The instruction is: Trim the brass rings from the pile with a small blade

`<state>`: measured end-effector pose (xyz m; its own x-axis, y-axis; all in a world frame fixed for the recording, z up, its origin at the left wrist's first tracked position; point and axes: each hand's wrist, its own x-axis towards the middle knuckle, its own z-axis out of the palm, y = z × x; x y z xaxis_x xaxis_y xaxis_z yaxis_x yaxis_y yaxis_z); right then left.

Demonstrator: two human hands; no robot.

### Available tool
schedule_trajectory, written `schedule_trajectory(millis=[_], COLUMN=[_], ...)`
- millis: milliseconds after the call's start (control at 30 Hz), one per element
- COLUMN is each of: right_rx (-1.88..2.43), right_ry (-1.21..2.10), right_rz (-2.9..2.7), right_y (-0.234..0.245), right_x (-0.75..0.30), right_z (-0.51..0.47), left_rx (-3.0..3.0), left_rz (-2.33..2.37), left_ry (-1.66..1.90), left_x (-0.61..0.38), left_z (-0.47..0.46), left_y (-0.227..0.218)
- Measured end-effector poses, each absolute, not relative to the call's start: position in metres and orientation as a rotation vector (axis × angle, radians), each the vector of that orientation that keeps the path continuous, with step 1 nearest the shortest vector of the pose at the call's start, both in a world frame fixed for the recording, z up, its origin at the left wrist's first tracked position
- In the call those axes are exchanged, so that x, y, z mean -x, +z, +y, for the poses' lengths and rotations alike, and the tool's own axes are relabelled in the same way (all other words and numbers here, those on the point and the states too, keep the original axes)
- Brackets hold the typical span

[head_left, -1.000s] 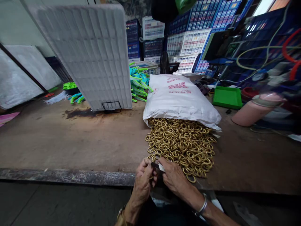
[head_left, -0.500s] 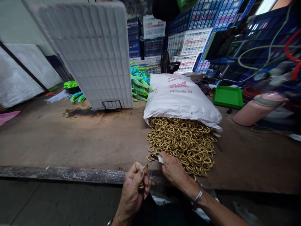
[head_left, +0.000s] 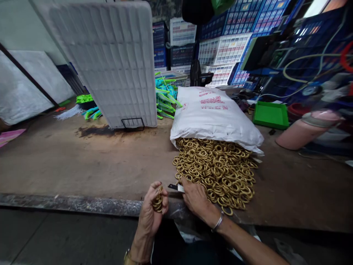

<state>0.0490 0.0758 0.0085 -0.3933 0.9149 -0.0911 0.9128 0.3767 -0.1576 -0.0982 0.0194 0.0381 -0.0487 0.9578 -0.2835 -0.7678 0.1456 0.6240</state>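
Observation:
My left hand (head_left: 153, 208) is near the table's front edge, palm turned up and fingers curled around several gold-coloured rings (head_left: 157, 201). To its right, my right hand (head_left: 197, 198) grips a small knife (head_left: 173, 187), whose dark blade points left toward my left hand. A white section shows at my right fingertips; the rest of the knife is hidden in the hand. Just beyond my right hand lies a heap of gold-coloured rings (head_left: 217, 165), spilling from the mouth of a white sack (head_left: 215, 114) with red print. The blade and the held rings are apart.
A tall ribbed white panel (head_left: 110, 66) stands on a black wire stand (head_left: 132, 124) at the back left. Green and blue hangers (head_left: 166, 97) lie behind it. At right are a green tray (head_left: 270, 115) and a pink cylinder (head_left: 300, 130). Stacked crates (head_left: 223, 49) rise behind.
My left hand has turned and loosened, so the rings in it show more. My right hand has moved left with the knife, bringing the blade nearer to my left hand.

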Motion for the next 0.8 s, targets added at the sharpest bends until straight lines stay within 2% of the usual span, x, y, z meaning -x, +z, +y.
schedule_trajectory(millis=[400,667,800], right_rx=[1.487,1.332,1.253], right_ry=[0.617,1.390,1.741], right_rz=[-2.271,-1.616,-1.309], right_y=[0.017,0.031,0.040], right_x=[-0.067,-0.071,-0.073], right_z=[0.083,0.082,0.076], left_rx=[-0.143,-0.706,-0.912], left_rz=[0.756,1.209,1.236], left_ry=[1.356,1.281,1.242], left_x=[0.092,0.063,0.057], left_z=[0.029,0.033,0.033], left_y=[0.022,0.023,0.030])
